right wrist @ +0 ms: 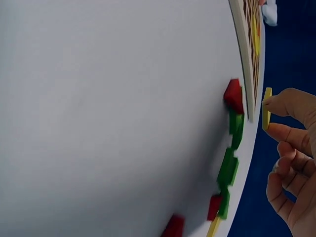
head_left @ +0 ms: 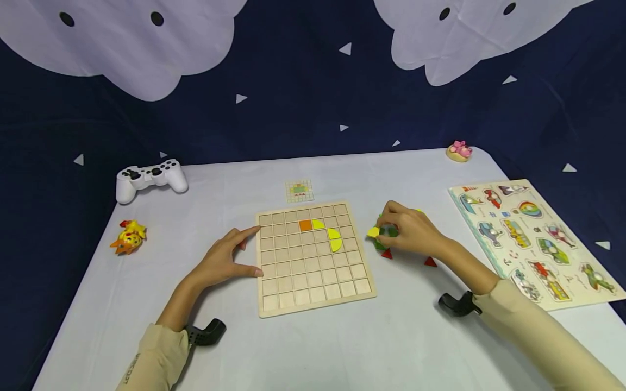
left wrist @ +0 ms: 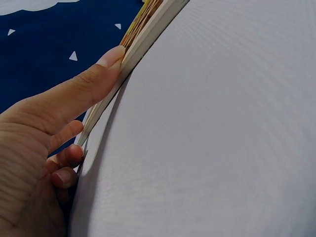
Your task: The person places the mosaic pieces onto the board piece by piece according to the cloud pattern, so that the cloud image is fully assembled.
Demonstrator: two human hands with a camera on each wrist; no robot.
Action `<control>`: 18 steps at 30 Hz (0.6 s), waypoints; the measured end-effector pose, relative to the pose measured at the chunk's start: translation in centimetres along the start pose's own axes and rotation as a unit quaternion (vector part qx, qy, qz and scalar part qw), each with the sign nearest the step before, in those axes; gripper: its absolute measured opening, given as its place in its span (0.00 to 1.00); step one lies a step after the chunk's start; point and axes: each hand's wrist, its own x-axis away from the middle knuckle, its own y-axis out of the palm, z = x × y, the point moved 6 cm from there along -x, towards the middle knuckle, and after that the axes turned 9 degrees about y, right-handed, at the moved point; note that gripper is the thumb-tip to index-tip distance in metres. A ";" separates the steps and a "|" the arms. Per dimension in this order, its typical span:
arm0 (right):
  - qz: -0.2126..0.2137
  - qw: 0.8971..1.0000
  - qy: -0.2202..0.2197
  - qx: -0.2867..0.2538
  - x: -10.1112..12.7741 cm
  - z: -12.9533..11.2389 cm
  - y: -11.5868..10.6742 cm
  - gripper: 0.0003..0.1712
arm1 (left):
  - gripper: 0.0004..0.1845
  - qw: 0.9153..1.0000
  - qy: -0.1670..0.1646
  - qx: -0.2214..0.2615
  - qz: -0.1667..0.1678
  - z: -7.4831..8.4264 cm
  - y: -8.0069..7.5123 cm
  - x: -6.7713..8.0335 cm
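A wooden grid board [head_left: 313,293] lies mid-table with an orange square [head_left: 305,225] and three yellow curved pieces [head_left: 335,239] set in its upper cells. My left hand [head_left: 227,259] rests flat against the board's left edge [left wrist: 143,37], with straight fingers touching it. To the right of the board my right hand [head_left: 408,231] pinches a small yellow piece [head_left: 374,232] [right wrist: 266,108] between thumb and forefinger, above a cluster of green pieces [right wrist: 229,165] and red triangles [head_left: 430,262] [right wrist: 233,95].
A small pattern card [head_left: 299,191] lies behind the board. A white game controller [head_left: 150,179] and a yellow-orange toy [head_left: 129,237] sit at the left. A vehicle peg puzzle [head_left: 533,239] lies at the right edge, with a pink toy [head_left: 459,151] at the far corner.
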 end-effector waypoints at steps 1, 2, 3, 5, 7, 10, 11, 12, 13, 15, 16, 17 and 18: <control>-0.001 1.000 -0.005 -0.001 -0.2 -0.2 0.1 0.11 | 0.55 1.000 0.001 -0.001 0.000 0.0 0.0 0.0; -0.001 1.000 -0.010 -0.001 -0.4 -0.5 0.1 0.12 | 0.55 1.000 0.002 0.000 0.001 0.0 0.0 0.0; -0.002 1.000 -0.015 -0.002 -0.6 -0.7 0.2 0.12 | 0.55 1.000 0.003 -0.001 0.002 0.0 0.0 0.0; -0.005 1.000 -0.023 -0.003 -0.9 -1.2 0.3 0.12 | 0.55 1.000 0.006 -0.003 0.002 0.0 0.0 0.0; -0.010 1.000 -0.027 -0.003 -1.2 -1.5 0.5 0.12 | 0.55 1.000 0.005 -0.004 0.001 0.0 0.0 0.0; -0.020 0.999 -0.029 0.001 -1.6 -2.0 0.7 0.12 | 0.55 1.000 0.004 -0.004 -0.001 0.0 0.0 0.0; -0.025 0.999 -0.029 0.002 -1.7 -2.1 0.8 0.12 | 0.55 1.000 0.002 -0.004 -0.001 -0.1 0.0 0.0; -0.028 0.999 -0.030 0.004 -1.8 -2.3 0.9 0.12 | 0.55 1.000 0.003 -0.004 -0.001 -0.1 0.0 0.0; -0.032 0.999 -0.031 0.006 -2.0 -2.5 1.0 0.12 | 0.55 1.000 0.004 -0.004 0.000 -0.1 0.0 0.0; -0.037 0.999 -0.035 0.008 -2.2 -2.8 1.1 0.12 | 0.55 1.000 0.003 -0.005 -0.001 -0.1 0.0 0.0; -0.039 0.998 -0.038 0.010 -2.3 -3.0 1.2 0.12 | 0.55 1.000 0.004 -0.006 0.000 -0.1 0.0 0.0; -0.039 0.998 -0.041 0.010 -2.5 -3.2 1.3 0.12 | 0.55 1.000 0.003 -0.007 -0.001 -0.1 0.0 0.0; -0.039 0.998 -0.045 0.011 -2.6 -3.4 1.4 0.13 | 0.55 1.000 0.002 -0.007 -0.001 -0.1 0.0 0.0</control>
